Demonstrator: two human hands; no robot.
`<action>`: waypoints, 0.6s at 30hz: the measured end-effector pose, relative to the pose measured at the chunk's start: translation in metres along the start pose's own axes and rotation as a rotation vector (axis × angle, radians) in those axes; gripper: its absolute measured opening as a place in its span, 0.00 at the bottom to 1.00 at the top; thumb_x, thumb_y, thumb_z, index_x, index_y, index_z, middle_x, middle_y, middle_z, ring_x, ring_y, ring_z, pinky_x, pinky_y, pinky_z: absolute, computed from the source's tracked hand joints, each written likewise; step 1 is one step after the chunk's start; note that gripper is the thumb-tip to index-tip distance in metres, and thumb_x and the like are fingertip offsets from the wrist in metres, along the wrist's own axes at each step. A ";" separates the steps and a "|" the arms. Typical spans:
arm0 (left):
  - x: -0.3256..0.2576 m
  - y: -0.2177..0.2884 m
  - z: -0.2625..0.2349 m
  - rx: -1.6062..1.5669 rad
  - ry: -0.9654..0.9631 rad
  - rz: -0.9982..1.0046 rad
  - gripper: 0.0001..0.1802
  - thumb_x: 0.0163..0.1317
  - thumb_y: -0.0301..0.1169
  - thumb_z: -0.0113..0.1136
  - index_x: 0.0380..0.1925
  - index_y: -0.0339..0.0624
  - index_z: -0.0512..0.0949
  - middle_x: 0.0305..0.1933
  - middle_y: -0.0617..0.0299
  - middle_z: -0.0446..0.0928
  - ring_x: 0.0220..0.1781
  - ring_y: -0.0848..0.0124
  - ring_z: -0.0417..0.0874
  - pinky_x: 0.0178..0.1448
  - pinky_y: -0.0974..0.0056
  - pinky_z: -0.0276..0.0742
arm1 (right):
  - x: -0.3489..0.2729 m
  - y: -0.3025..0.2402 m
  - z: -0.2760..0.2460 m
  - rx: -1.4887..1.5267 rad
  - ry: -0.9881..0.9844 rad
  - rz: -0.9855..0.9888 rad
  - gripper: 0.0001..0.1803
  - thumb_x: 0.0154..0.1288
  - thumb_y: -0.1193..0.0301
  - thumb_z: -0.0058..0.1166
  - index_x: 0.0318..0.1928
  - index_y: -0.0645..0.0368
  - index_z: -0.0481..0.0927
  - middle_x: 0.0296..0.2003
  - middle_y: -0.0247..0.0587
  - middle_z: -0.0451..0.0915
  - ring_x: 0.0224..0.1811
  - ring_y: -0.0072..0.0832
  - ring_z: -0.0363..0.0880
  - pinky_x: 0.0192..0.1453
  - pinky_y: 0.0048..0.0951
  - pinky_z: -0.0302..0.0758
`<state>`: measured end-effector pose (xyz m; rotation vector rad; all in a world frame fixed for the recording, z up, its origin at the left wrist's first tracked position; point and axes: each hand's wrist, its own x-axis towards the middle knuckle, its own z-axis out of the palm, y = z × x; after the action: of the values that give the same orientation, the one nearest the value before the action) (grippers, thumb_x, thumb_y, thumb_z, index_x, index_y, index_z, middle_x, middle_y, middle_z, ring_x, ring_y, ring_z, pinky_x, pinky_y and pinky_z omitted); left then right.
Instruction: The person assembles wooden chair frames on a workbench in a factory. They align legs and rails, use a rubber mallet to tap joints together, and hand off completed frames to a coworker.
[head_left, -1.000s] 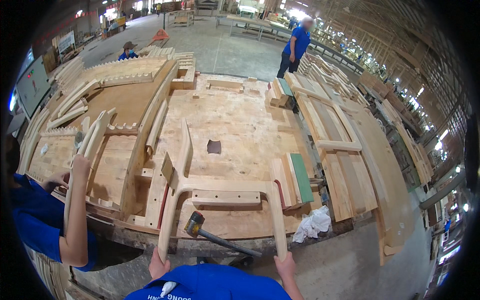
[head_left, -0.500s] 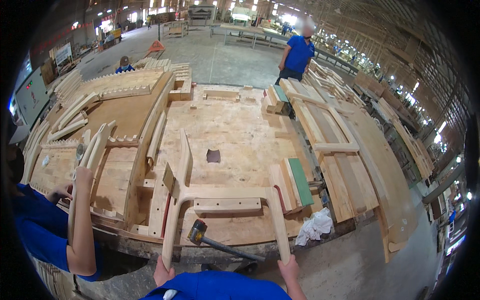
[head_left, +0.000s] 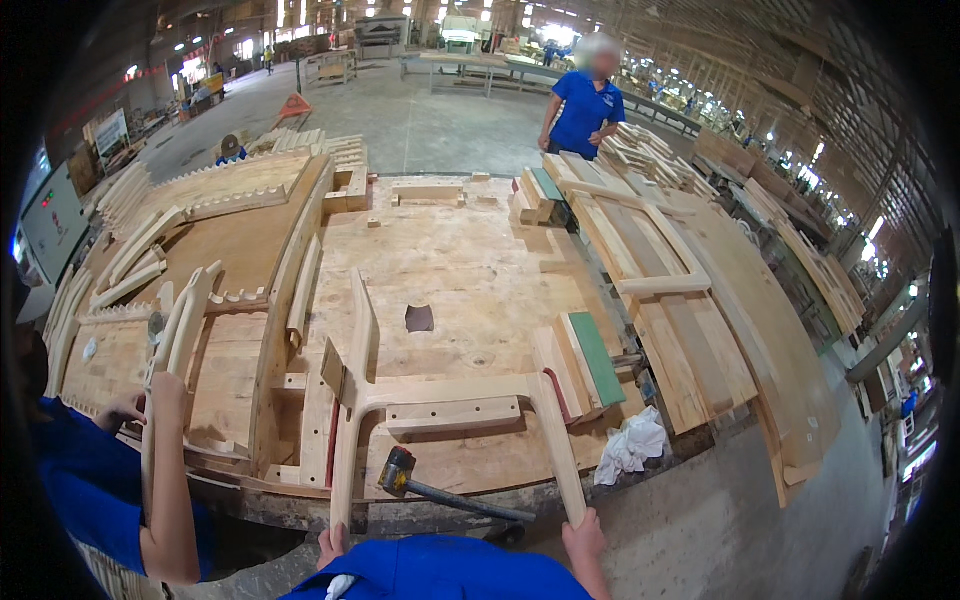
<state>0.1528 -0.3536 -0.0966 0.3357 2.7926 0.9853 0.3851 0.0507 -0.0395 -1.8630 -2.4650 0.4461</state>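
A pale wooden frame (head_left: 450, 391), like part of a chair, lies across a jig on the workbench. Two legs run toward me from its crossbar. My left hand (head_left: 332, 545) is closed around the end of the left leg, and my right hand (head_left: 585, 540) grips the end of the right one. Just behind the crossbar, the frame's long left piece reaches away over the bench. A drilled wooden block (head_left: 453, 414) sits between the legs, under the crossbar. Below it a mallet (head_left: 397, 470) with a dark head rests on the bench, its handle pointing right.
Green-topped stop blocks (head_left: 597, 360) flank the jig at right, near a crumpled white cloth (head_left: 631, 446). At left, a co-worker's arm (head_left: 170, 480) holds a curved wooden piece (head_left: 180, 325). Another person (head_left: 587, 110) stands beyond the bench. Wooden frames (head_left: 665, 285) lie at right.
My hands keep their hold on the frame, which has hardly moved. The person across the bench has raised a forearm to the waist. My view has shifted slightly.
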 end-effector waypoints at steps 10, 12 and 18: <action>0.026 0.031 -0.015 -0.087 -0.119 -0.118 0.33 0.58 0.41 0.57 0.64 0.58 0.61 0.62 0.50 0.63 0.48 0.46 0.79 0.46 0.50 0.78 | 0.009 -0.007 0.009 0.057 0.137 0.106 0.22 0.41 0.60 0.66 0.36 0.56 0.74 0.31 0.49 0.81 0.35 0.49 0.80 0.40 0.48 0.75; 0.028 0.030 -0.020 -0.057 -0.138 -0.102 0.32 0.58 0.41 0.56 0.64 0.58 0.61 0.62 0.50 0.63 0.48 0.47 0.79 0.46 0.50 0.78 | 0.007 -0.005 0.013 0.060 0.170 0.109 0.22 0.41 0.59 0.65 0.35 0.56 0.75 0.29 0.48 0.81 0.34 0.50 0.80 0.38 0.49 0.75; 0.030 0.010 -0.013 -0.011 -0.153 -0.067 0.32 0.59 0.39 0.55 0.65 0.58 0.61 0.62 0.51 0.63 0.48 0.48 0.79 0.46 0.51 0.78 | 0.000 -0.004 0.012 0.026 0.184 0.106 0.23 0.42 0.56 0.65 0.36 0.54 0.75 0.32 0.47 0.81 0.35 0.48 0.80 0.38 0.48 0.75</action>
<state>0.1226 -0.3455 -0.0828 0.3012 2.6421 0.9185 0.3787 0.0472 -0.0497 -1.9357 -2.2419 0.2928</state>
